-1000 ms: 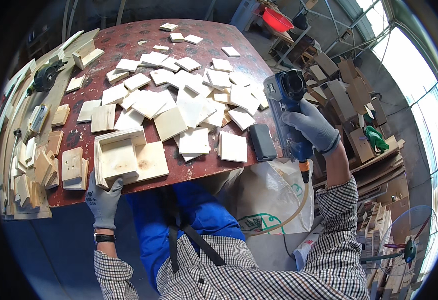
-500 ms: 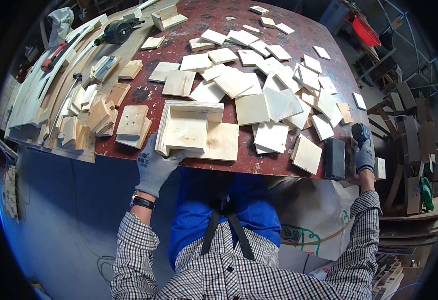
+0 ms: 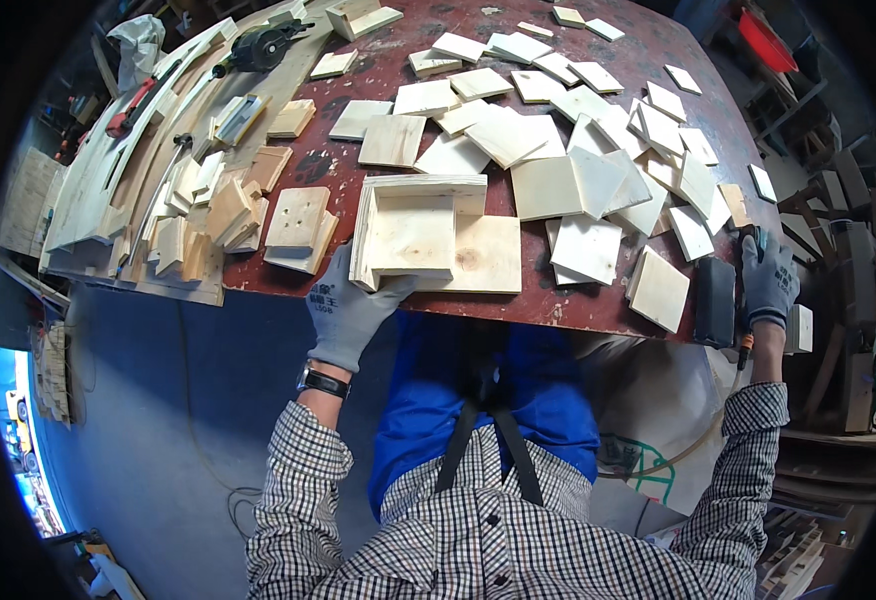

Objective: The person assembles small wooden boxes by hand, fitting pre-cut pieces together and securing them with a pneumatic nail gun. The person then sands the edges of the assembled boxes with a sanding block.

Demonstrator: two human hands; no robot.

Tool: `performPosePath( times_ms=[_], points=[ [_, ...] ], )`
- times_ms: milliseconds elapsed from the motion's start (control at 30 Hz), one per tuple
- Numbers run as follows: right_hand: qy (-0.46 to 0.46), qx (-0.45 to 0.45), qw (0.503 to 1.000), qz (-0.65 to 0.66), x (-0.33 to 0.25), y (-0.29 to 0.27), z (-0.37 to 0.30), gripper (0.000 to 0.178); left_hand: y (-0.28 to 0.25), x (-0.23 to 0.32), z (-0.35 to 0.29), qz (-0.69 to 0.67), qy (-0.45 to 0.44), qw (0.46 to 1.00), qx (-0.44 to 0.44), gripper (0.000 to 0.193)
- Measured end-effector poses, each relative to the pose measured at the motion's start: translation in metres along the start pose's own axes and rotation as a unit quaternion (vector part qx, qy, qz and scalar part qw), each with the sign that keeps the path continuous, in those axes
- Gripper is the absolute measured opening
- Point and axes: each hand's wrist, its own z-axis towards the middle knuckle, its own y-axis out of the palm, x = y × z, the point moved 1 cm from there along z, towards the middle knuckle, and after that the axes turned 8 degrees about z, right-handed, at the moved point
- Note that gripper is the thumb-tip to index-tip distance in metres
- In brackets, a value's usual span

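Observation:
My left hand point(image 3: 353, 305), in a grey glove, grips the near left corner of a small wooden box frame point(image 3: 413, 235) of pale boards. The frame rests on the table near its front edge, over a flat wooden square point(image 3: 488, 255). At the table's right edge my gloved right hand point(image 3: 770, 280) is closed around a dark air tool, mostly hidden by the hand. An orange-and-black hose fitting point(image 3: 746, 348) shows below the wrist. Just left of that hand stands a black block-shaped object point(image 3: 715, 300); whether it belongs to the tool I cannot tell.
Many loose pale wooden squares point(image 3: 583, 250) cover the red table point(image 3: 558, 310), some overlapping. Wood offcuts point(image 3: 238, 210) and long strips lie at the left, with a green-and-black power tool point(image 3: 263, 45) and a red-handled tool point(image 3: 133, 110). A hose point(image 3: 673, 460) hangs below at the right.
The whole view has shifted, so the table sits further right and higher. My right hand has moved slightly forward along the black block, and the hose fitting has come into sight. My left hand keeps its grip.

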Motion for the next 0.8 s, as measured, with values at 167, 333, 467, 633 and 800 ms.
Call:
performPosePath(
  times_ms=[167, 333, 467, 633, 800],
  points=[
    [-0.271, 0.122, 0.891, 0.343, -0.168, -0.068, -0.046, 0.045, -0.002, -0.006, -0.004, -0.019, -0.019, 1.000, 0.002, 0.076],
    [-0.369, -0.077, 0.824, 0.423, -0.275, -0.075, -0.102, 0.078, 0.010, -0.017, -0.004, -0.068, 0.004, 0.997, 0.030, 0.075],
    [-0.388, -0.021, 0.792, 0.471, -0.335, -0.046, -0.133, 0.113, 0.005, -0.011, -0.002, -0.106, 0.000, 0.994, 0.009, 0.076],
    [-0.407, -0.034, 0.812, 0.416, -0.345, -0.036, -0.140, 0.103, -0.001, -0.010, -0.003, -0.092, -0.015, 0.996, -0.016, 0.079],
    [-0.431, -0.012, 0.807, 0.404, -0.336, -0.040, -0.137, 0.092, 0.002, -0.012, -0.003, -0.083, -0.009, 0.996, -0.025, 0.080]
  ],
)
